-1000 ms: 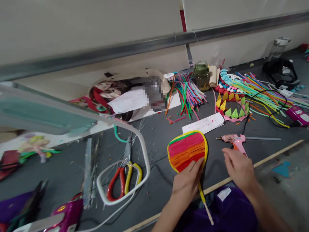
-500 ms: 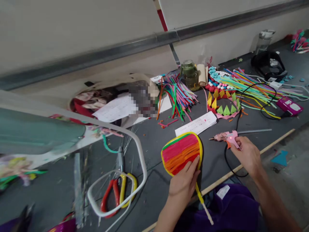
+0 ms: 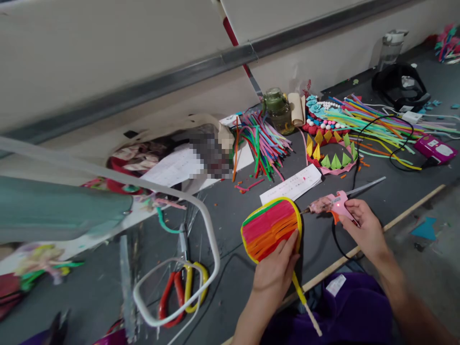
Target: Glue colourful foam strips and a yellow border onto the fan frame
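Pinching the glue gun [image 3: 338, 203] by its handle, the right hand [image 3: 365, 234] has curled fingers; the left hand [image 3: 273, 269] lays outstretched fingers on the fan [image 3: 270, 219]. A snag in the cord [image 3: 335, 237] beside the right fingers could swing the nozzle [image 3: 306, 210] into the nearby left fingertips.

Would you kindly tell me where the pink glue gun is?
The glue gun is right of centre in the head view, in the right hand, nozzle near the yellow-rimmed fan.

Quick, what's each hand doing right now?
Left hand: lying on the striped paddle; can't tell if gripping.
Right hand: closed, holding the pink glue gun.
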Motion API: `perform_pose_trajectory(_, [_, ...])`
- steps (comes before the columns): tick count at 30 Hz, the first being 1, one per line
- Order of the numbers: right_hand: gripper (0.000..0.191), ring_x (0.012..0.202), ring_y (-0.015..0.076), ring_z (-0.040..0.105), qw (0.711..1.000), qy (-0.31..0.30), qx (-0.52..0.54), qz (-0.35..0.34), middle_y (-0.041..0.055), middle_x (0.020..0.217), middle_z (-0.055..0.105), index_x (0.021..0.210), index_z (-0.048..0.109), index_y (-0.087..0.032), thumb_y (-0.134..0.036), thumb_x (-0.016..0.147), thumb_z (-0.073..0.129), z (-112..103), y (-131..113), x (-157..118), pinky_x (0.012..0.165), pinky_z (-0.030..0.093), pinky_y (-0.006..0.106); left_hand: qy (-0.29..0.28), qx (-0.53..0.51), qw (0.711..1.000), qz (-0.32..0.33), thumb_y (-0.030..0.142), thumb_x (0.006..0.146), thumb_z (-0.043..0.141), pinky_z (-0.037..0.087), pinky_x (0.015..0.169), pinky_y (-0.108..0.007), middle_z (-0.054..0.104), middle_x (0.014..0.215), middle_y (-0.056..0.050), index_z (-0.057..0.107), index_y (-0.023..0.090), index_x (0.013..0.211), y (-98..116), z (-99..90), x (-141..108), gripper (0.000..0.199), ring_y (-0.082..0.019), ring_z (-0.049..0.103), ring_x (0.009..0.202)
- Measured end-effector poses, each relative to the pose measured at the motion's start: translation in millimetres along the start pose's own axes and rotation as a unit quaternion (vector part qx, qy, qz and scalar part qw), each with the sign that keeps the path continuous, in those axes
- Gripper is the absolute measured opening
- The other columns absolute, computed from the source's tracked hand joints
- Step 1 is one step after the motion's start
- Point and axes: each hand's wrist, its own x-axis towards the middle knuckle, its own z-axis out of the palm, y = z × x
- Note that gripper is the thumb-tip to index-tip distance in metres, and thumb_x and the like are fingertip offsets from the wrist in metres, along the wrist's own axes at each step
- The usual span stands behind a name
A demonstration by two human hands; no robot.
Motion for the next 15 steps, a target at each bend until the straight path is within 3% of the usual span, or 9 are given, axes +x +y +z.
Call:
perform_pose_trajectory(3, [0.043, 0.082, 0.0220, 0.070, 0.989, -0.022, 0.111, 0.093, 0.0062, 0.092, 0.072, 0.102, 0.057, -0.020, -0.045, 0.072, 0.076, 2.5, -3.8, -1.2, 0.066, 0.057, 0.032, 0.003, -0.010, 1.000, 0.001, 0.023, 0.099, 0.044, 0.057, 0.072, -0.026, 0.072, 0.105, -0.009, 0.044, 0.016, 0.147, -0.4, 0.4, -0.7, 0.048, -0.019, 0.072, 0.087])
perform_pose_trajectory(6, [0.040, 0.064, 0.0184, 0.067, 0.973, -0.074, 0.159, 0.151, 0.0047, 0.078, 0.070, 0.093, 0.060, -0.018, -0.047, 0.071, 0.077, 0.9, -9.7, -3.0, 0.049, 0.050, 0.026, 0.021, -0.020, 1.000, 0.001, 0.022, 0.099, 0.046, 0.056, 0.072, -0.026, 0.072, 0.096, -0.007, 0.044, 0.016, 0.145, -1.0, 2.2, -1.9, 0.047, -0.018, 0.071, 0.082])
perform_pose_trajectory(11, [0.036, 0.046, 0.0089, 0.050, 0.978, -0.109, 0.125, 0.124, -0.0002, 0.065, 0.065, 0.098, 0.066, -0.014, -0.044, 0.078, 0.071, 0.2, -10.9, -3.9, 0.044, 0.040, 0.023, 0.047, -0.024, 0.999, 0.001, 0.023, 0.098, 0.047, 0.055, 0.065, -0.024, 0.070, 0.085, -0.001, 0.041, 0.018, 0.146, -0.8, 3.0, -2.9, 0.048, -0.017, 0.070, 0.073])
perform_pose_trajectory(15, [0.037, 0.044, 0.0078, 0.045, 0.984, -0.115, 0.082, 0.113, -0.0023, 0.064, 0.061, 0.096, 0.065, -0.015, -0.044, 0.075, 0.071, 3.0, -12.2, -5.0, 0.042, 0.038, 0.023, 0.078, -0.007, 0.996, 0.037, 0.024, 0.101, 0.042, 0.056, 0.068, -0.022, 0.072, 0.095, -0.004, 0.044, 0.019, 0.143, 3.0, -0.4, -1.5, 0.042, -0.017, 0.072, 0.081])
